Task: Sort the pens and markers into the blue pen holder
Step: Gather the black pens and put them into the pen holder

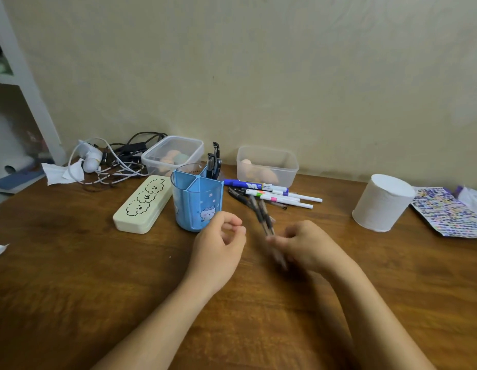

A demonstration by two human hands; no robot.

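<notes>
The blue pen holder (197, 201) stands mid-table, with a few dark pens (214, 161) upright in its rear compartment. To its right lies a loose pile of pens and markers (272, 194): a blue marker, white markers and dark pens. My right hand (309, 245) is shut on two dark pens (264, 217), blurred and tilted up toward the pile. My left hand (221, 241) hovers in front of the holder, fingers loosely curled and holding nothing.
A cream pencil case (142, 204) lies left of the holder. Two clear plastic boxes (266, 165) and tangled cables (114, 161) sit by the wall. A white paper roll (382, 202) and a sticker sheet (448, 212) are at the right.
</notes>
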